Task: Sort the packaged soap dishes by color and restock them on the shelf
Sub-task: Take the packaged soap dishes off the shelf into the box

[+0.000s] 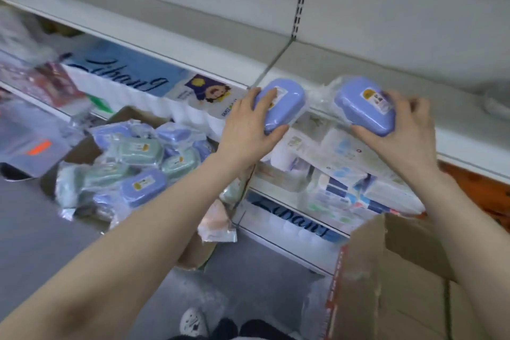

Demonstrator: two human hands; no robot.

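While my left hand [248,124] is gripping one wrapped lavender plastic soap dish [278,103] and my right hand [400,130] another [364,107], I am easing both onto the grey metal shelf's [345,63] front edge, keeping them level, purple beside purple.

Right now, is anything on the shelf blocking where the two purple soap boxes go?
Nothing visible blocks them. The left hand and right hand each hold a purple soap dish at the front edge of the shelf, and the shelf behind looks bare.
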